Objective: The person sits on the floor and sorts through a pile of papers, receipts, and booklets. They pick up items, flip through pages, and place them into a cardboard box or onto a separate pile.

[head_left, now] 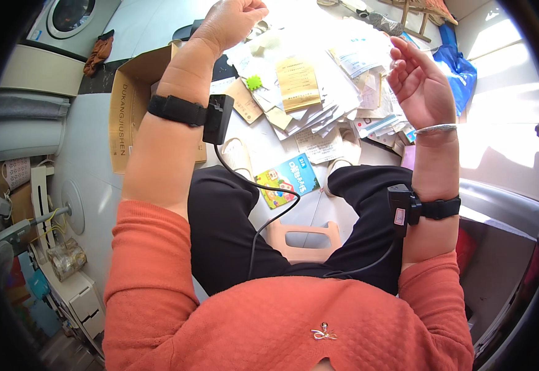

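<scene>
My left hand [234, 22] is raised near the top edge of the picture, with its fingers curled together. Glare behind it hides whether anything thin is between the fingertips. On the right, my right hand [420, 86] is held up with bent fingers apart and nothing in the palm. Beyond and between both hands spreads a large heap of papers [339, 99] on the floor. A yellow-brown paper booklet [298, 83] lies on top of it, beside a small bright green piece [253, 83]. Closer to me, a colourful children's workbook [289, 181] lies flat between my slippers.
An open cardboard box [123, 116] stands left of the papers. A pinkish plastic stool [304, 252] is beneath me. A blue bag [455, 69] sits at the far right. At the left are a washing machine [42, 32] and a white drawer unit [86, 301]. Cables run from my forearm devices.
</scene>
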`<act>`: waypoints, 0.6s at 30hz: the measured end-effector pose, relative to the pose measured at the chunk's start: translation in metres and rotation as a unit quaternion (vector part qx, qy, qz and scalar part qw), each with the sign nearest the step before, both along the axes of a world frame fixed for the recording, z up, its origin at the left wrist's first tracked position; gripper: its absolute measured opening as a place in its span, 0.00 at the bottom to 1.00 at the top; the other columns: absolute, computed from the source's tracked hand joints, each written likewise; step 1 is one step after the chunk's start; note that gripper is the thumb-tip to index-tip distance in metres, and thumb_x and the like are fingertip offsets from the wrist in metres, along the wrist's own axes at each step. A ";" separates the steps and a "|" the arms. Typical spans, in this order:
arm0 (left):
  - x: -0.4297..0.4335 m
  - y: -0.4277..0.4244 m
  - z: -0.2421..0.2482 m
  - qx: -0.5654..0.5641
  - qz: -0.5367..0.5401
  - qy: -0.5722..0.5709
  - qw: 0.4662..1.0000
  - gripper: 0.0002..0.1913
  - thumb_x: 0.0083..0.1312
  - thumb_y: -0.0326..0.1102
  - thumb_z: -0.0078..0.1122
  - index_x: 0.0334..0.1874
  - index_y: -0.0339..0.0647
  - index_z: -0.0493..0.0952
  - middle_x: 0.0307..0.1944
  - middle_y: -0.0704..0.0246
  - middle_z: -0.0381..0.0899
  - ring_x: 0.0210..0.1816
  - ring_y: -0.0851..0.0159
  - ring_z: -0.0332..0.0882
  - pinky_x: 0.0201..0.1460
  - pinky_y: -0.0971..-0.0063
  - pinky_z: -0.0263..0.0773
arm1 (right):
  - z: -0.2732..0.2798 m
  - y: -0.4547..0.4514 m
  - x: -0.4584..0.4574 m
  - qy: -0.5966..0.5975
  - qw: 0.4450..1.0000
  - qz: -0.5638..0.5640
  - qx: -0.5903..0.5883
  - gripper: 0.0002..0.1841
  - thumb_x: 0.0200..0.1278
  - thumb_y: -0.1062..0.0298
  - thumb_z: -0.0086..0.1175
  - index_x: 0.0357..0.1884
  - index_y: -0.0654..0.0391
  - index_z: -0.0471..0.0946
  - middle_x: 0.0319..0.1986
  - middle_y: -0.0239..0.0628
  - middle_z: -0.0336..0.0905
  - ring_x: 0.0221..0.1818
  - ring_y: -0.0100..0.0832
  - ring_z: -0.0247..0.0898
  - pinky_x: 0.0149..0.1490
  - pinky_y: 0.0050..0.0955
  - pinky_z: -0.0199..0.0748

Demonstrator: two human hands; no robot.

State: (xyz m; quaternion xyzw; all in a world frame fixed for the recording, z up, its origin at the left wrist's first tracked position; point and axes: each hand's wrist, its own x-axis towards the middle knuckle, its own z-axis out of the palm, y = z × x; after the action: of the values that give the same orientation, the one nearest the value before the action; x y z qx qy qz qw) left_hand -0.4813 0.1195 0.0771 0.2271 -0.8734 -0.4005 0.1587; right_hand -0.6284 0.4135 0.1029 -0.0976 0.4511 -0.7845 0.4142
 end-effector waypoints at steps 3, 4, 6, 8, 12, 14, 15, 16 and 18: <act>0.000 0.013 0.004 0.012 -0.021 0.069 0.997 0.13 0.68 0.38 0.55 0.49 0.38 0.80 0.41 0.68 0.83 0.44 0.73 0.78 0.51 0.82 0.70 | 0.001 -0.005 -0.004 -0.050 0.999 -0.018 0.000 0.16 0.70 0.67 0.49 0.54 0.65 0.73 0.37 0.35 0.79 0.35 0.22 0.77 0.43 0.24 0.80; 0.005 0.014 0.007 -0.024 -0.032 0.047 0.998 0.13 0.68 0.37 0.55 0.49 0.37 0.80 0.41 0.69 0.83 0.44 0.73 0.78 0.51 0.82 0.70 | 0.003 -0.006 -0.006 -0.055 0.998 -0.017 -0.011 0.16 0.70 0.67 0.49 0.54 0.66 0.72 0.37 0.35 0.79 0.34 0.22 0.77 0.42 0.24 0.80; 0.017 0.010 0.016 -0.037 -0.018 0.089 0.995 0.12 0.66 0.38 0.57 0.46 0.39 0.81 0.38 0.67 0.84 0.40 0.71 0.79 0.47 0.80 0.72 | 0.010 -0.005 -0.005 -0.035 0.998 0.001 -0.052 0.16 0.70 0.68 0.49 0.54 0.67 0.72 0.37 0.36 0.79 0.34 0.23 0.76 0.43 0.24 0.79; 0.031 0.003 0.021 -0.011 0.010 0.108 0.994 0.12 0.66 0.38 0.57 0.45 0.39 0.81 0.36 0.67 0.84 0.38 0.71 0.80 0.44 0.80 0.73 | 0.023 0.000 -0.001 -0.019 0.997 0.012 -0.074 0.16 0.71 0.67 0.48 0.55 0.67 0.72 0.37 0.35 0.79 0.34 0.23 0.75 0.43 0.24 0.78; 0.042 -0.003 0.009 0.072 0.053 0.078 0.993 0.11 0.64 0.36 0.58 0.43 0.37 0.81 0.33 0.71 0.83 0.34 0.76 0.76 0.41 0.82 0.71 | 0.057 0.022 0.006 0.017 0.997 0.024 -0.072 0.17 0.72 0.65 0.45 0.56 0.67 0.71 0.36 0.34 0.78 0.34 0.21 0.73 0.43 0.23 0.76; 0.038 -0.008 0.003 0.050 0.069 0.016 0.996 0.11 0.64 0.35 0.59 0.43 0.37 0.81 0.32 0.72 0.82 0.33 0.76 0.74 0.38 0.81 0.70 | 0.067 0.030 0.006 0.051 0.993 0.040 -0.095 0.17 0.73 0.64 0.45 0.55 0.66 0.72 0.36 0.33 0.77 0.33 0.20 0.71 0.42 0.22 0.75; 0.033 -0.011 0.000 0.060 0.061 0.028 0.996 0.10 0.64 0.35 0.59 0.43 0.37 0.81 0.32 0.72 0.82 0.33 0.76 0.74 0.39 0.81 0.70 | 0.067 0.030 0.006 0.030 0.997 0.011 -0.073 0.17 0.73 0.64 0.45 0.54 0.66 0.72 0.36 0.33 0.77 0.33 0.20 0.71 0.42 0.22 0.75; 0.026 -0.013 -0.002 0.066 0.068 0.025 0.995 0.10 0.64 0.35 0.59 0.43 0.37 0.81 0.32 0.72 0.82 0.32 0.76 0.74 0.39 0.81 0.70 | 0.065 0.029 0.005 0.019 0.996 0.009 -0.081 0.17 0.73 0.64 0.45 0.54 0.66 0.72 0.36 0.32 0.77 0.33 0.20 0.71 0.42 0.21 0.75; 0.009 -0.018 -0.002 0.084 0.084 0.012 0.993 0.10 0.64 0.35 0.59 0.42 0.38 0.82 0.33 0.73 0.82 0.34 0.76 0.75 0.40 0.81 0.70 | 0.049 0.019 0.006 -0.024 0.997 -0.015 -0.071 0.16 0.73 0.63 0.44 0.53 0.65 0.73 0.35 0.31 0.76 0.32 0.20 0.70 0.42 0.21 0.74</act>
State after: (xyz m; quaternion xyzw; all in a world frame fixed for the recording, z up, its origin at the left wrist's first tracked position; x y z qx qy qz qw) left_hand -0.4727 0.1015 0.0753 0.3072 -0.8126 -0.4606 0.1821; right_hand -0.6220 0.4322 0.1519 -0.1013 0.3854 -0.8227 0.4054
